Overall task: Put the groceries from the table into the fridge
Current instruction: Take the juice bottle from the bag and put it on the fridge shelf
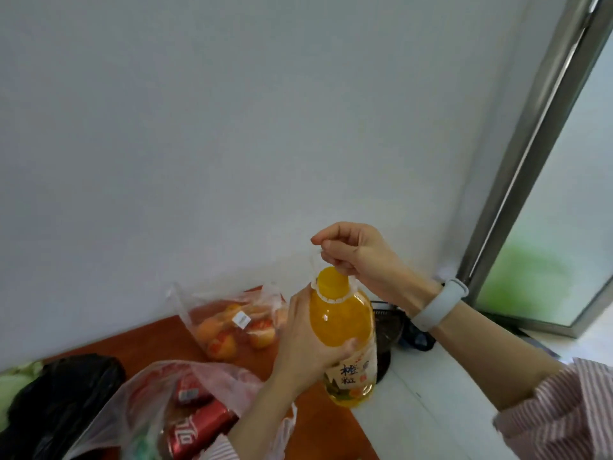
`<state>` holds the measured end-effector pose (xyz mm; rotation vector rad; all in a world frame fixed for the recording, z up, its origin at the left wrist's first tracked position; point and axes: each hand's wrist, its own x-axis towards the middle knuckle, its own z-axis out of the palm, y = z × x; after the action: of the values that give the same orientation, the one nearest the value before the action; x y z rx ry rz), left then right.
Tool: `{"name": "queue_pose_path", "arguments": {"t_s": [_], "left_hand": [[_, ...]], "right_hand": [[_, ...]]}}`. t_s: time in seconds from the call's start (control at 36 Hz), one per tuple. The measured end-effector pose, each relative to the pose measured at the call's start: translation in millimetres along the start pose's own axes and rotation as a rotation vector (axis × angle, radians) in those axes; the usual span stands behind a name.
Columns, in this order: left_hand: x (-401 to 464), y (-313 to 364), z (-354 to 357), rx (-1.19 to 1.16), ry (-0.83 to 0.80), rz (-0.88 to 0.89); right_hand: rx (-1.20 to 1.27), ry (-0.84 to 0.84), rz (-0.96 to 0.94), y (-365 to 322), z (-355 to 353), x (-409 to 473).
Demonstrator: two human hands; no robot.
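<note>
Juice bottle [343,330] stands at lower centre of the frame, my left hand [310,340] wrapped around its body to steady it while my right hand [356,252] pinches thin clear plastic above the cap, seemingly peeling it away. Bagged oranges [232,323] and cola cans [195,423] wait on the tabletop [149,343], lower left.

The left hand [306,340] grips an orange juice bottle [345,333] around its middle, upright above the table [159,340]. The right hand [356,257], at twelve o'clock from the cap, pinches a thin clear plastic handle [315,260]. At nine o'clock lies a bag of oranges [232,322]; at seven o'clock, a bag holding red cans [195,419].
</note>
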<state>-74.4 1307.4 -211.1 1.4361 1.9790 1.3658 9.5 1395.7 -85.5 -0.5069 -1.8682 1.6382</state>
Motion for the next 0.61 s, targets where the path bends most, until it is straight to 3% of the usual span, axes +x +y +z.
{"name": "queue_pose_path", "arguments": {"t_s": [0.19, 0.5, 0.61], "left_hand": [[-16, -30, 27, 0.047, -0.110, -0.042], [-24, -69, 20, 0.115, -0.166, -0.144], [-20, -82, 12, 0.050, -0.172, -0.206]], "right_hand": [[0.024, 0.035, 0.153, 47, -14, -18], [0.233, 0.016, 0.216, 106, -9, -20], [0.002, 0.102, 0.114, 122, -2, -12]]}}
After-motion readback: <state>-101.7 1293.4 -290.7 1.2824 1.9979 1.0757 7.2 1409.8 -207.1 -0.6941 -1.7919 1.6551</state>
